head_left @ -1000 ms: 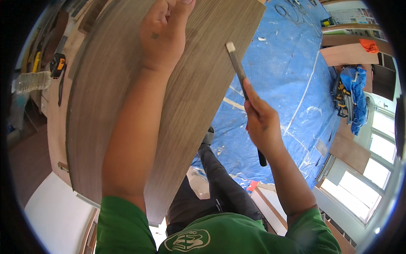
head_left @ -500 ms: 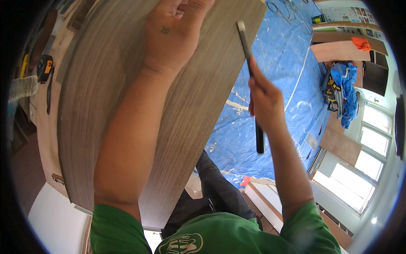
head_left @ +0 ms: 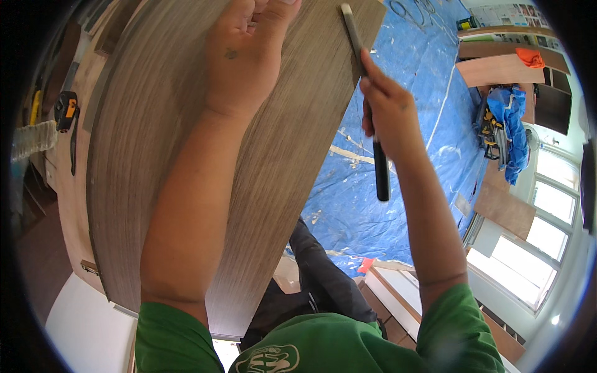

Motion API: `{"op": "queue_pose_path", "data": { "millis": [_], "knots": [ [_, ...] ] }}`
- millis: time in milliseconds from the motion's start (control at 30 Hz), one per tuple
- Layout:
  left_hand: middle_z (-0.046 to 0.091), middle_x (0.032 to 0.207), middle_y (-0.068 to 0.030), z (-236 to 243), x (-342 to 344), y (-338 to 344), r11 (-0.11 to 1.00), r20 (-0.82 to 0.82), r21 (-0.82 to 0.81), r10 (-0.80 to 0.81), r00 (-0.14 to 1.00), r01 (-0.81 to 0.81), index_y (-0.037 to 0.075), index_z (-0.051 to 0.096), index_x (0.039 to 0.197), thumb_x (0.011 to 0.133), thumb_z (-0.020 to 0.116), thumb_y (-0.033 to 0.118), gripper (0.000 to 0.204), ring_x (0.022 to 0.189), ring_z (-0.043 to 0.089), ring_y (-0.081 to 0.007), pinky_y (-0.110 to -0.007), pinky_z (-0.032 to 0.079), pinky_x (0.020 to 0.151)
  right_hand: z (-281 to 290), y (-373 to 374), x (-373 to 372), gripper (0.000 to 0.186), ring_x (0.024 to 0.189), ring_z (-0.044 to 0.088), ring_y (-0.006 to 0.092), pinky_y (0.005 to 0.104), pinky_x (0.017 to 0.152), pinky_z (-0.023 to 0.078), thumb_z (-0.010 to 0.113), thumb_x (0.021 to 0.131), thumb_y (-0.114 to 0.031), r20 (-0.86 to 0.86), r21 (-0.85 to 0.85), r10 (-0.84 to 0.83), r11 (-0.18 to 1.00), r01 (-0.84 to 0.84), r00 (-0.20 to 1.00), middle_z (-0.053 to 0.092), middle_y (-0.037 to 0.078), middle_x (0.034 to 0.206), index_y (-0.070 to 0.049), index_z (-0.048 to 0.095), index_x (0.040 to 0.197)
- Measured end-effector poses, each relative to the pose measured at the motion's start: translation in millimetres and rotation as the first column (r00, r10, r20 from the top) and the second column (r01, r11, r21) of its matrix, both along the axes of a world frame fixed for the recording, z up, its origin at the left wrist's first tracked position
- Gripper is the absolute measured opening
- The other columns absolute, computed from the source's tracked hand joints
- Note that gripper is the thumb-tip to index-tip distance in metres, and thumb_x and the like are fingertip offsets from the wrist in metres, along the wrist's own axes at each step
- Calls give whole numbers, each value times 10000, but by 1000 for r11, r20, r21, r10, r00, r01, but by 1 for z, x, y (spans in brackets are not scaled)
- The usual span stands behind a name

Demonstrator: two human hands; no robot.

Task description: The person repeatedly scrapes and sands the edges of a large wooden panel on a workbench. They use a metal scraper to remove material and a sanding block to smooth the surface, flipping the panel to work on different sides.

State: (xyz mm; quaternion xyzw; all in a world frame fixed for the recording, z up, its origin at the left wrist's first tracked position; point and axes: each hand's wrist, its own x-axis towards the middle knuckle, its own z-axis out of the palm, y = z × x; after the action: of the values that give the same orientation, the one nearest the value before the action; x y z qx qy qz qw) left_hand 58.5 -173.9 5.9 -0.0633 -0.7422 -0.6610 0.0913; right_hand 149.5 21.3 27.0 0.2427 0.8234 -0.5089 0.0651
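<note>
A brown wood-grain panel (head_left: pixel 311 124) spans the middle. At its upper part is my left hand (head_left: pixel 242 62), fingers curled and partly cut off by the top edge; whatever they may hold is hidden. My right hand (head_left: pixel 388 112), near the panel's right edge, grips a long narrow tool (head_left: pixel 381 180) with a black handle and a metal shaft ending in a pale tip near the panel's top right corner.
A black-and-orange tape measure (head_left: pixel 66 109) sits on a pale wooden strip at left. A blue tarp (head_left: pixel 416 186) covers the floor at right, with coiled cables (head_left: pixel 407 9). Plywood boards (head_left: pixel 504 211), bundled blue tarp and tools (head_left: pixel 504 130), and an orange cloth (head_left: pixel 530 58) line the window side.
My right hand and its tool have moved steadily upward, the tip climbing toward the panel's top right corner. My left hand shifted slightly right, then back left, staying over the panel.
</note>
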Motion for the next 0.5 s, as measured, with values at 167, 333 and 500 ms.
{"op": "queue_pose_path", "data": {
  "millis": [167,333,500],
  "knots": [
    [744,1077,-72,-18,-12,-10,992,-87,118,-32,996,42,23,730,1098,1026,612,354,359,1050,637,-167,-322,471,976,5,-16,33,468,463,475,67,251,425,417,509,1063,-101,101,5,16,1000,-17,995,509,-20,640,-148,518,1528],
    [740,1087,-75,-18,-10,-4,984,-113,165,-52,992,70,23,731,1105,1032,610,355,361,1055,636,-175,-328,473,991,-5,-11,46,468,470,468,70,253,436,421,529,1059,-114,55,-46,2,999,1,998,491,-20,640,-148,521,1526],
    [740,1089,-79,-15,-9,0,986,-88,151,-59,994,71,22,728,1116,1040,603,357,366,1060,643,-179,-327,481,995,0,12,-21,479,470,461,75,262,434,399,543,1055,-156,-30,-77,-30,997,28,999,482,-21,637,-144,511,1533]
  ]
}}
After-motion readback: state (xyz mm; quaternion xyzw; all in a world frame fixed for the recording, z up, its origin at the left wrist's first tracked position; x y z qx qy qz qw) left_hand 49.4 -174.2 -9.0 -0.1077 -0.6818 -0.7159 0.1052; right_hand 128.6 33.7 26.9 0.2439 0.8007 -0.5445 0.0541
